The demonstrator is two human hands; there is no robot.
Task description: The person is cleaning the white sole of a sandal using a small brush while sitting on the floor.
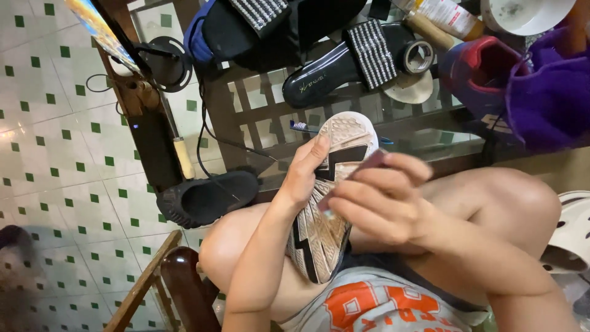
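A sneaker rests sole-up on my lap, its worn beige tread marked with black zigzags. My left hand grips its left edge, thumb pressed on the sole. My right hand is closed around a small dark, slim tool whose tip lies against the sole near the middle. What the tool is cannot be made out.
A glass-topped table ahead carries black sandals with studded straps, a toothbrush, a tape roll, bottles, a white bowl, a red-blue shoe and purple cloth. A black shoe lies on the tiled floor; a wooden chair is nearby.
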